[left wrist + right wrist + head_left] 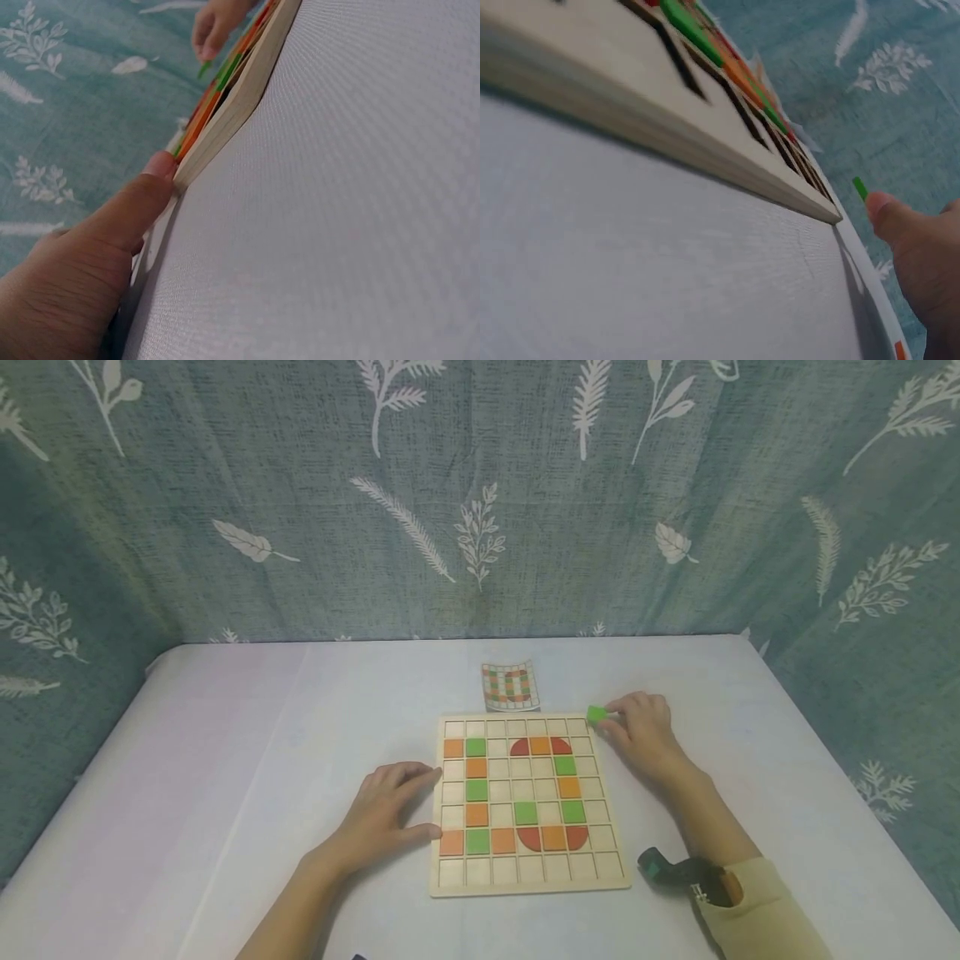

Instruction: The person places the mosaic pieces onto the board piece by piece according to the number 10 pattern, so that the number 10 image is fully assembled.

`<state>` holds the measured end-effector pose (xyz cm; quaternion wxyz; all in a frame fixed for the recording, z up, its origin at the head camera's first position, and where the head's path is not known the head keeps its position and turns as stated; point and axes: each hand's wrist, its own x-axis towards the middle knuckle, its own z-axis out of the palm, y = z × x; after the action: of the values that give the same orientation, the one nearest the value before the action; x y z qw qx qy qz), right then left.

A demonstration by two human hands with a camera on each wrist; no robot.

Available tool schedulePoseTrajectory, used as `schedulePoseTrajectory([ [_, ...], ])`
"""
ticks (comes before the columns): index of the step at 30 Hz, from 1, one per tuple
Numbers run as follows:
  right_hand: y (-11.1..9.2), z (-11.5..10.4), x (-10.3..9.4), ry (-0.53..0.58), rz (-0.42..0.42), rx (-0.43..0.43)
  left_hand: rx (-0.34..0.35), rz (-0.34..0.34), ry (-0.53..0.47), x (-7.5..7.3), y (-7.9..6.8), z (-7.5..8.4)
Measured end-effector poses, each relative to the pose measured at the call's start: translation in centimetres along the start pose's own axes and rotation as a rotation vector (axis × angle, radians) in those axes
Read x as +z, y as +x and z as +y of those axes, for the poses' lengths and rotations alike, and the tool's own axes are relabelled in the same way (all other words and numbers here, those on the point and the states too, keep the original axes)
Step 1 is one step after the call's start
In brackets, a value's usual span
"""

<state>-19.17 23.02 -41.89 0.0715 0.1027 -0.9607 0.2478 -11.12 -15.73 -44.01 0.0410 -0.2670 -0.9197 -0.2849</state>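
Note:
A wooden grid board (498, 887) lies on the table, with orange and green square tiles and red quarter-round tiles in several of its cells. My right hand (647, 735) pinches a green square tile (596, 714) beside the board's far right corner. In the right wrist view the thumb (889, 214) covers most of that tile. At the board's left edge my left hand (390, 810) rests with thumb and fingers spread, their tips touching the rim. The left wrist view shows the thumb (139, 199) against the board's side; the other fingers are mostly hidden there.
Just behind the board lies a pattern card (511, 686) printed with a coloured grid. A black strap device (675, 870) sits on the right wrist, near the board's right side. The white table (247, 760) ends at a green leaf-print curtain (315, 577).

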Motion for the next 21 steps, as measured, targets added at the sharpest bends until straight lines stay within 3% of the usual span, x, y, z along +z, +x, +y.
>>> schedulePoseTrajectory([
  [5,0.1,-0.6,0.1,0.0,-0.021,-0.021,0.01,0.016,0.007,0.0,-0.1,0.1],
  [11,-0.3,-2.0,0.0,0.028,-0.031,-0.157,-0.001,0.0,0.005,-0.1,-0.1,0.2],
  [21,-1.2,-4.7,0.8,0.044,-0.11,-0.287,-0.01,0.001,-0.006,-0.2,0.0,0.3],
])
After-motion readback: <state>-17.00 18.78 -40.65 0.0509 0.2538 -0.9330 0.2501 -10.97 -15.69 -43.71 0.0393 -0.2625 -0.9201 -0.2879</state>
